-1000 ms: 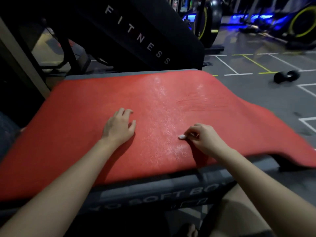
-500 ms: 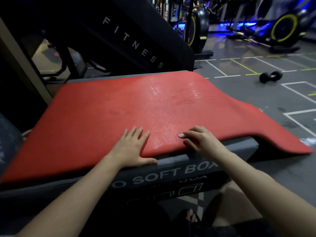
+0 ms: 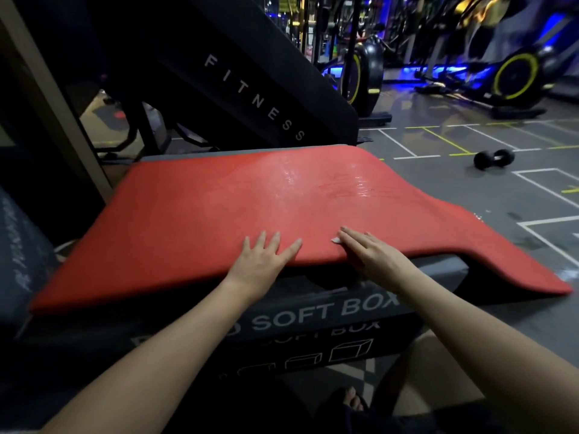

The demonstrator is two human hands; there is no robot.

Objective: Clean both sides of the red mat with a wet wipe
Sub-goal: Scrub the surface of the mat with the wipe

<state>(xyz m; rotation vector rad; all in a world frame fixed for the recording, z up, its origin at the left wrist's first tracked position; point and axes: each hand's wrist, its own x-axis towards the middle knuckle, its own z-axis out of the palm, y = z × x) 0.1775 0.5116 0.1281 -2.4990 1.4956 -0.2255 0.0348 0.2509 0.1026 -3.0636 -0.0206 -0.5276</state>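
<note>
The mat [image 3: 203, 214] fills the middle of the frame, spread over a dark box [image 3: 438, 270], its right end drooping to the floor. Both hands lie on its near edge at centre. The left hand [image 3: 263, 264] is flat with fingers spread, holding nothing. The right hand [image 3: 372, 258], fingers straight, presses a white wipe [image 3: 336, 241] that peeks from under its fingertips. The box front reads "SOFT BOX". A black panel [image 3: 219, 57] at upper centre reads "FITNESS".

With left arm [image 3: 169, 355] and right arm [image 3: 463, 333] stretched forward, the left hand [image 3: 262, 261] and right hand [image 3: 374, 260] lie flat, palms down, fingers [image 3: 275, 242] straight, slightly spread.
</note>
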